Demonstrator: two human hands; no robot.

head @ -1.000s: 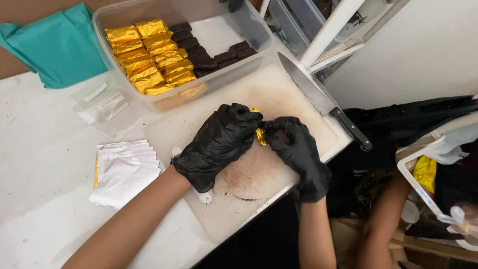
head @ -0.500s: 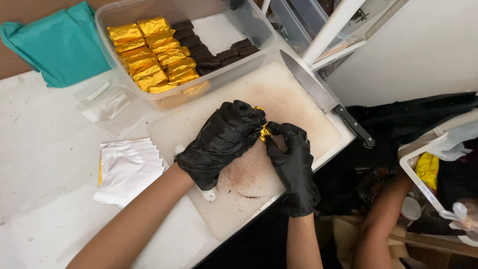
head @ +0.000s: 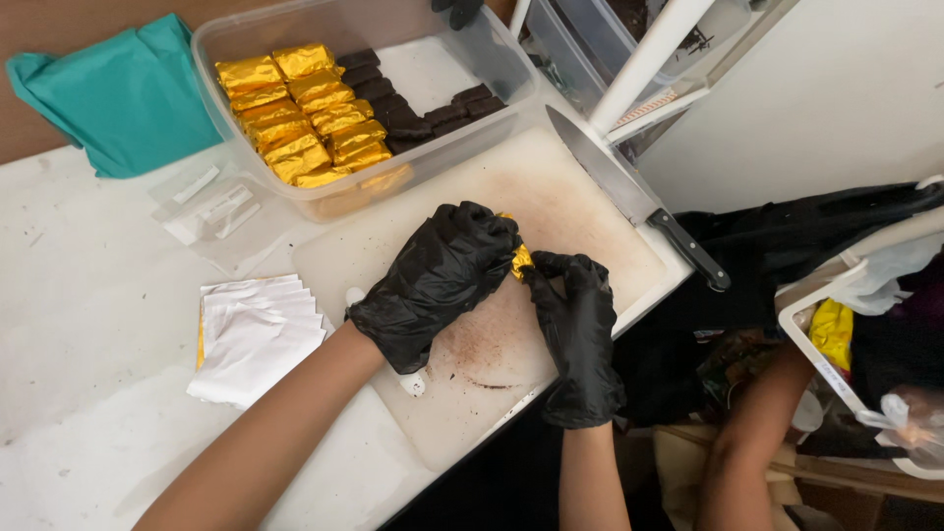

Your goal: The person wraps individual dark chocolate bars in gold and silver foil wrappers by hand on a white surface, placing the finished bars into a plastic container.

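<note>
Both my hands wear black gloves and meet over a white cutting board (head: pixel 580 211). My left hand (head: pixel 438 280) covers a small piece wrapped in gold foil (head: pixel 521 260), and my right hand (head: pixel 575 324) pinches its foil edge from the right. Most of the piece is hidden under my left fingers. Behind the board stands a clear plastic tub (head: pixel 492 54) with rows of gold-wrapped pieces (head: pixel 295 113) on its left and dark unwrapped bars (head: pixel 403 108) beside them.
A large knife (head: pixel 629 197) lies on the board's right edge, its black handle over the table edge. A stack of white and gold foil sheets (head: pixel 256 334) lies left of the board. A teal cloth (head: pixel 118 93) sits at the back left. Clear bags (head: pixel 211 211) lie nearby.
My right hand has shifted a little and now pinches the foil from the right side. My left hand stays cupped over the piece.
</note>
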